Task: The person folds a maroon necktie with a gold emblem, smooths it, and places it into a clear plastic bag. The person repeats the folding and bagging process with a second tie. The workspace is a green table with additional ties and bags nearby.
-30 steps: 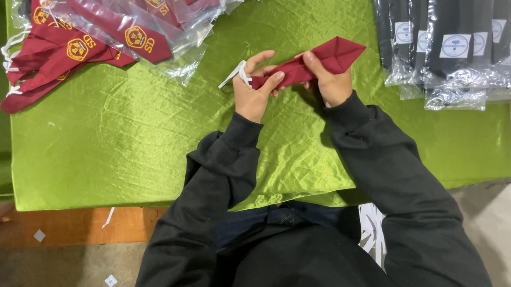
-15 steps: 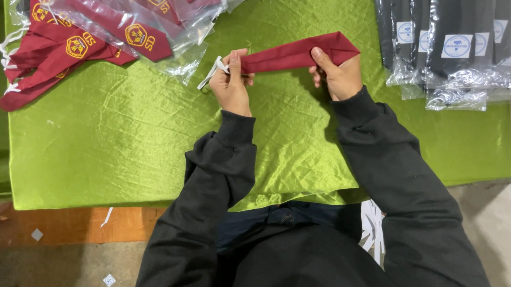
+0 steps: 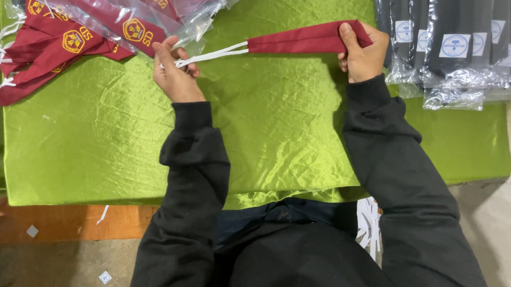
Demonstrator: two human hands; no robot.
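Note:
A folded dark red cloth tie [image 3: 298,42] is stretched out above the green cloth-covered table [image 3: 267,138]. My right hand [image 3: 362,53] pinches its wide end at the right. My left hand [image 3: 174,75] holds the white elastic strap [image 3: 213,55] that runs from the tie's narrow end, pulled out to the left. Both arms are in black sleeves.
Several dark red ties with yellow badges, some in clear plastic bags [image 3: 110,19], lie at the table's far left. A row of black items in clear bags with white labels [image 3: 453,49] lies at the far right. A wooden board [image 3: 76,221] shows below the table's front edge.
My hands have moved apart: the left hand drew the white strap out to the left and the right hand shifted right, so the tie went from bunched to stretched.

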